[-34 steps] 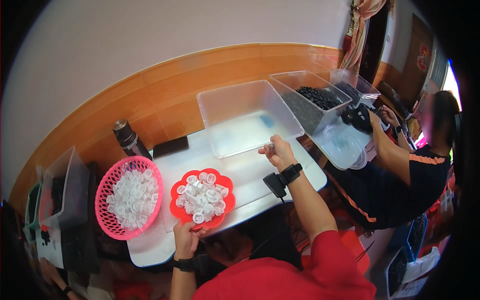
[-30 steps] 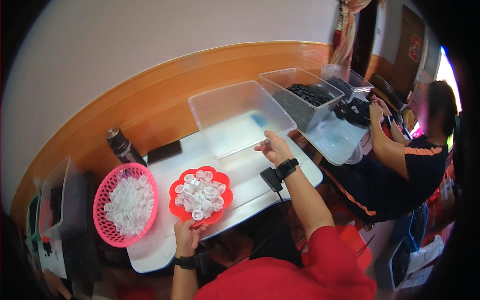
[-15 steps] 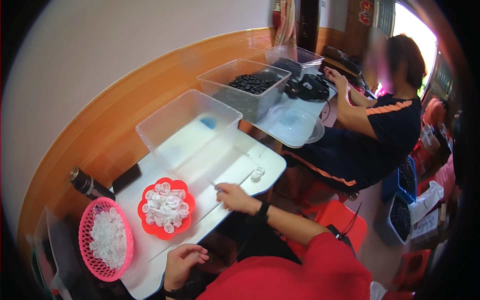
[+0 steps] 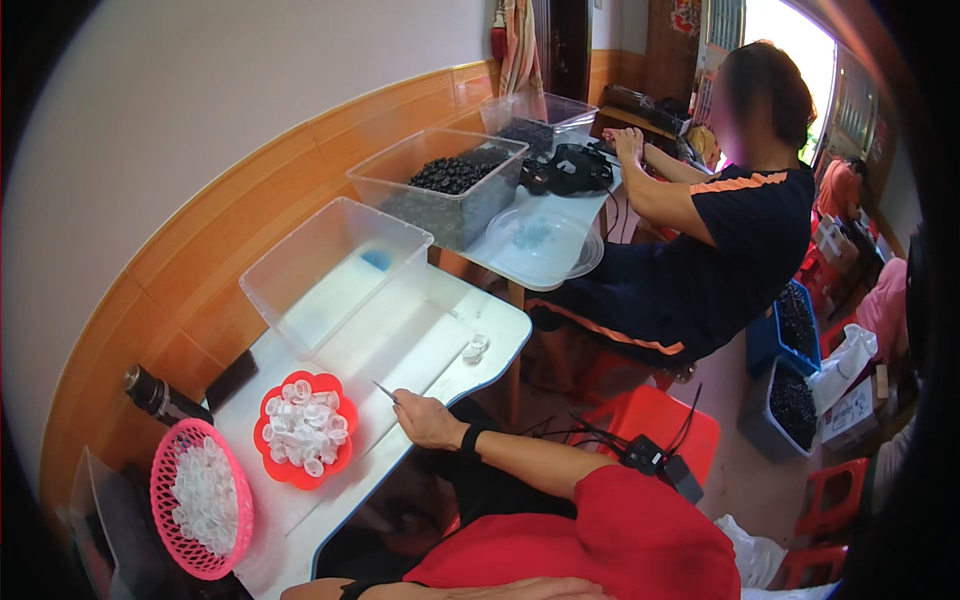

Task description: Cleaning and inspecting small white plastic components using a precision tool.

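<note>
- Drawn back since a second ago from the clear empty tub (image 4: 300,275) at 11 o'clock to the near edge of the white table (image 4: 400,335): right hand (image 4: 425,418).
- Closed in a pinch on a thin pointed metal tool (image 4: 383,390), tip aimed toward 10 o'clock, just short of the red basket (image 4: 300,478). Kind of tool too small to tell.
- No longer on the red basket's near rim as before: left hand, now down at 6 o'clock on the picture's lower edge. Only forearm and wristband showing, so open or closed cannot be told.
- Judged from that: one drop at the tub done, reach for another of the white caps (image 4: 305,425) heaped in the red basket likely.
- At 8 o'clock, a pink round basket (image 4: 165,500) with more white caps. Behind it, a dark bottle (image 4: 160,395) lying tilted.
- A small blue piece (image 4: 377,258) alone in the tub, and two loose caps (image 4: 475,347) near the table's right end.
- At 1 o'clock, a co-worker's hands (image 4: 628,140) beside a clear tub of black pieces (image 4: 450,185).
- At 3 o'clock on the floor, blue crates (image 4: 800,320) of black pieces and a white bag (image 4: 845,355).
- At 12 o'clock by the doorway, a red hanging sign (image 4: 685,15).
</note>
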`<state>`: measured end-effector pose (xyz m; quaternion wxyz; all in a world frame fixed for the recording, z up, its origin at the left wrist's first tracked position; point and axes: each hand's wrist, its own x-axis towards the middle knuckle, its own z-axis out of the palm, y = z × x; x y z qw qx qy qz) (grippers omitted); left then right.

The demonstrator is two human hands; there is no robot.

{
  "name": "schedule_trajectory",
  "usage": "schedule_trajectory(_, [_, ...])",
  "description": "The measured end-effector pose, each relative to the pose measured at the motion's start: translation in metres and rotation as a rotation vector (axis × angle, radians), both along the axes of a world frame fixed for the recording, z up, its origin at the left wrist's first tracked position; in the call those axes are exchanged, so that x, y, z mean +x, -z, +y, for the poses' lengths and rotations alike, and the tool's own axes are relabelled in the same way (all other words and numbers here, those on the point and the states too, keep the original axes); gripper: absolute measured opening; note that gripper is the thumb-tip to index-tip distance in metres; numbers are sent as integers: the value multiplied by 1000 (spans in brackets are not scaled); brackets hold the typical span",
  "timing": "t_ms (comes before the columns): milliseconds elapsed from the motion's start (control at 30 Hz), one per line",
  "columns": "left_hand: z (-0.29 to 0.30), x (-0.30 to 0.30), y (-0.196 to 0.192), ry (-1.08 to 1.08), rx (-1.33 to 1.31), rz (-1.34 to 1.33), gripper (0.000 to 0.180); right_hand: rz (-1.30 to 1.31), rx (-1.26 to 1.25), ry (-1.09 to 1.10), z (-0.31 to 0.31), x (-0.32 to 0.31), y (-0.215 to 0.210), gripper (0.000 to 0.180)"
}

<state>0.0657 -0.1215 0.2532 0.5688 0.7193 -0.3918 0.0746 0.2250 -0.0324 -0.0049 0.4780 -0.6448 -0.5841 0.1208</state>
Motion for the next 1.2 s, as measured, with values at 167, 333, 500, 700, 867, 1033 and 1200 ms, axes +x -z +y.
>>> schedule_trajectory(167, [0, 1, 6, 61, 77, -82, 18, -12, 13, -3, 1, 0, 4, 17])
schedule_trajectory(333, [-6, 0, -36, -238, 458, -340, 14, -19, 41, -4, 2, 0, 7, 17])
schedule_trajectory(500, [-20, 8, -32, -383, 614, -340, 16, -45, 35, 0, 4, -1, 6, 16])
schedule_trajectory(700, [-31, 22, -11, -274, 319, -207, 15, -48, 46, -10, 1, 1, 3, 15])
schedule_trajectory(867, [-39, 23, -1, -127, 103, -16, 11, -37, 35, -26, 1, 1, 4, 15])
schedule_trajectory(1033, [-41, 13, -5, -289, 389, -60, 15, -20, 24, -40, 0, 1, 8, 17])
schedule_trajectory(1200, [-46, 14, -2, -380, 565, -149, 20, -51, 54, -29, 0, 2, 8, 17])
